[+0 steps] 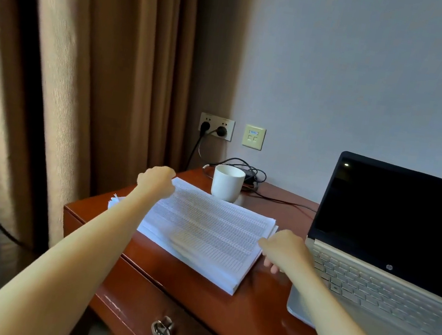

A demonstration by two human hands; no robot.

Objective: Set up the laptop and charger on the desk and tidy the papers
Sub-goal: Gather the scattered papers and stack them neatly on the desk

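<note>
A thick stack of printed papers (pixel 205 228) lies on the red-brown wooden desk (pixel 255 310). My left hand (pixel 156 180) grips the stack's far left corner with curled fingers. At the stack's right edge, my right hand (pixel 283 251) holds the sheets with its fingers curled under them. A silver laptop (pixel 386 278) stands open at the right with a dark screen. Behind a white mug lies the black charger brick (pixel 250 176) in its coiled cable, which runs to a wall socket (pixel 216 127) and toward the laptop.
The white mug (pixel 227 182) stands just beyond the papers. A brown curtain (pixel 99 69) hangs at the left, close to the desk's end. The desk front has a drawer with a metal ring pull (pixel 162 330). A beige wall plate (pixel 253 137) sits beside the socket.
</note>
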